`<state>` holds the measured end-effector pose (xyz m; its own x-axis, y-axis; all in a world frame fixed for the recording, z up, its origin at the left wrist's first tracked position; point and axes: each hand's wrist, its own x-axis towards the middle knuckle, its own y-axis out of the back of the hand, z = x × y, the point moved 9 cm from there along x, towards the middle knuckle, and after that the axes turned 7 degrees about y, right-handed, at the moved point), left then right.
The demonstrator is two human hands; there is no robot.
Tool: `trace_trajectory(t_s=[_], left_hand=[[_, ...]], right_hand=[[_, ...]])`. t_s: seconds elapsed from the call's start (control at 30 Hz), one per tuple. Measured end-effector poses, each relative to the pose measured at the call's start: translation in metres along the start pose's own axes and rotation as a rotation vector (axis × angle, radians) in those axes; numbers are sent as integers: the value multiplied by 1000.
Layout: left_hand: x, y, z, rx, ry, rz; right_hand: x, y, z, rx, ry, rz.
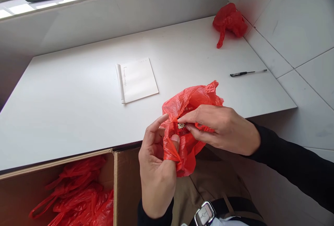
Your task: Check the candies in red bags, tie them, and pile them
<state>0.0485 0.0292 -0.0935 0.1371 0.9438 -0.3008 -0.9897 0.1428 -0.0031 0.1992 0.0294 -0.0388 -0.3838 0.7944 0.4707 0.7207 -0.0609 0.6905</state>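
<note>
Well, holding a red plastic bag (193, 97) just below and right of the white booklet (137, 80), over the bench (78, 97) edge. Pinching a twisted strip of film in the left hand (156, 174), grip closed tight; nipping the crumpled middle with the right hand (227, 130), grip closed too. Probably feather-light, floppy, slippery and easy to tear, so best pinched at a bunched fold.

No wording can be read. A small printed label (181, 126) is seen on the red bag (193, 101) between the fingers (188, 117). Tiny illegible lines are printed on the paper (137, 80) beyond them.
</note>
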Motion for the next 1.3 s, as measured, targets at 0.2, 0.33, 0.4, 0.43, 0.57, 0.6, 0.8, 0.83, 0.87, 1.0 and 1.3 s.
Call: trace_trajectory(t_s=[0.2, 0.33, 0.4, 0.43, 0.57, 0.6, 0.8, 0.83, 0.87, 1.0, 1.3], left_hand=[[2, -1, -3, -110, 28, -45], [2, -3, -6, -186, 51, -77], [1, -4, -7, -160, 58, -76], [1, -4, -7, -133, 62, -76], [-1, -8, -4, -41, 51, -81], [0, -8, -4, -40, 47, -77], [2, -8, -4, -74, 14, -63], [2, -9, -4, -58, 7, -66], [2, -9, -4, -46, 2, -64], [2, -10, -5, -94, 23, -71], [8, -12, -5, -308, 72, -145]], right_hand=[[-1, -4, -7, -10, 96, -66], [-1, -3, -6, 8, 91, -58], [-1, -2, -5, 17, 78, -47], [-1, -2, -5, 19, 72, -48], [-1, -5, -5, 12, 79, -80], [-1, -6, -5, 7, 81, -85], [-1, -6, -7, -19, 61, -72], [-1, -6, -7, -27, 57, -72], [-1, -6, -7, -38, 57, -72], [0, -7, -11, -106, 79, -61], [1, -9, -17, -124, 115, -129]])
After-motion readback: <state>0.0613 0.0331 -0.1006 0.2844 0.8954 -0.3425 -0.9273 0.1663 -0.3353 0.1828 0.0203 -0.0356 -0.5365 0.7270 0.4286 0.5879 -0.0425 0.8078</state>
